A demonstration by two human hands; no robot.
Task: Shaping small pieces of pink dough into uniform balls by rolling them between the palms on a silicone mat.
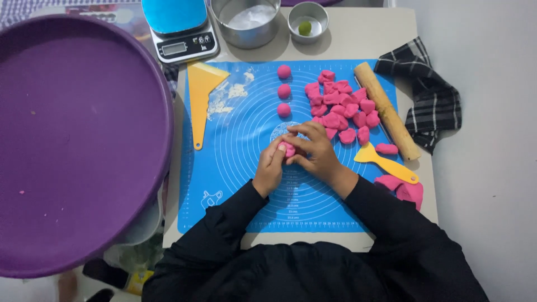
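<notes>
A small pale tabletop (358, 39) stands against a plain off-white wall or floor surface (486, 168) on the right. Light is soft and even, with faint shadows. At lower left, dim clutter (120, 274) lies below the tabletop's edge.

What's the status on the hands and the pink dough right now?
Left hand and right hand both closed around one pink dough piece over the blue mat. Nothing in the way.
</notes>
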